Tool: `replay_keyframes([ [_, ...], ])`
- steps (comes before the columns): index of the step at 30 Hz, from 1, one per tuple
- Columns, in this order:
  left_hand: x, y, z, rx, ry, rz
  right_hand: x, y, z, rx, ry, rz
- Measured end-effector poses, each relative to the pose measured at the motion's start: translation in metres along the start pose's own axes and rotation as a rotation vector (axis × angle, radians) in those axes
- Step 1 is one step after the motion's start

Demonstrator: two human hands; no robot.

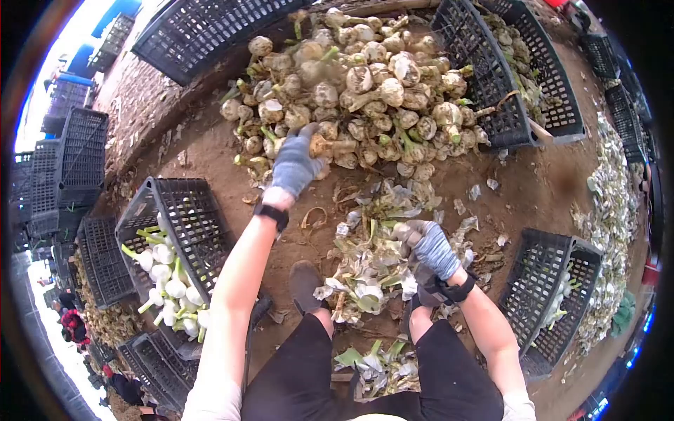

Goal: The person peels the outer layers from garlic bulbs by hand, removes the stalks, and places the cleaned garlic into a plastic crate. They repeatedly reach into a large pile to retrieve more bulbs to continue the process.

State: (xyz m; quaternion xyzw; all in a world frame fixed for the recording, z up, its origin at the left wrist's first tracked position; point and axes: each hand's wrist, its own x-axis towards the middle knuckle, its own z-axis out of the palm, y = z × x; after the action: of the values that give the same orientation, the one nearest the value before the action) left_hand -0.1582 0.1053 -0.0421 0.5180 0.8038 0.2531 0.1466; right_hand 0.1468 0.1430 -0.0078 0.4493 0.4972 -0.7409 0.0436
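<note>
My left hand (295, 165), in a grey glove, is at the near edge of a big heap of dirty, unpeeled garlic (372, 77). Its fingers and thumb are closed around a brown garlic bulb (321, 146) whose stem points right. My right hand (430, 247), also gloved, hovers above a litter of shed garlic skins (368, 270) between my feet. Those fingers are curled together with stained tips; whatever they hold is hidden. To the left, a tilted black crate (193, 228) contains cleaned white garlic bulbs (168, 274) with short green stems.
Another black crate (537, 288) at right has some white garlic inside. Behind the heap lie black crates, one at the upper left (203, 35) and one at the upper right (484, 77). Stacked crates (83, 147) stand far left. More skins (611, 210) cover the right-hand ground.
</note>
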Motion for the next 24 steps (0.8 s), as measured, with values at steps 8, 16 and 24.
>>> replay_keyframes([
  [8, -0.1, 0.119, 0.015, -1.135, -0.24, -0.113, 0.001, -0.013, 0.005, 0.163, 0.166, -0.545],
  [16, -0.105, 0.13, 0.003, -0.687, -0.132, 0.14, -0.022, -0.033, 0.003, 0.212, 0.163, -0.503],
  [24, -0.104, 0.113, 0.001, -1.444, -0.447, -0.369, -0.029, -0.024, -0.01, 0.117, 0.026, -0.611],
])
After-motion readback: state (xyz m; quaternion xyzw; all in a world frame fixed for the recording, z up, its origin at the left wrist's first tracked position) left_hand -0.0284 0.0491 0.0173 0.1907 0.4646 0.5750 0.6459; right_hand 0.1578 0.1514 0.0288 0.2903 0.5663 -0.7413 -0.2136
